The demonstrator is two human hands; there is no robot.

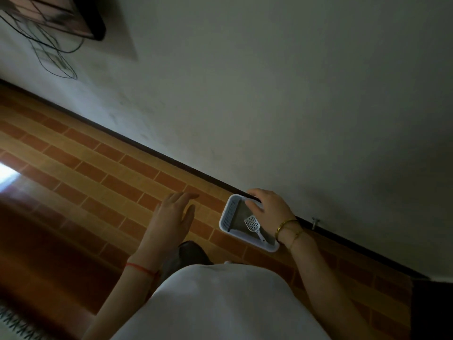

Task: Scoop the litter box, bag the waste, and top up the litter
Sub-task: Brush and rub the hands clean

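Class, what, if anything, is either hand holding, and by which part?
Nothing. Both the left hand and right hand are open and empty; the scoop lies in the litter box.

This looks like a room in a home. The floor [103, 173] has orange and yellow tiles laid like bricks, and a plain pale wall [269, 94] meets it at a dark strip [171, 160] along the bottom. A flat TV [73, 18] hangs high on the wall with thin wires [56, 57] dangling under it, a white litter box [229, 214] with a little white scoop [252, 223] in it sits on the floor by the wall, and the edge of a rug [14, 322] shows in the corner.
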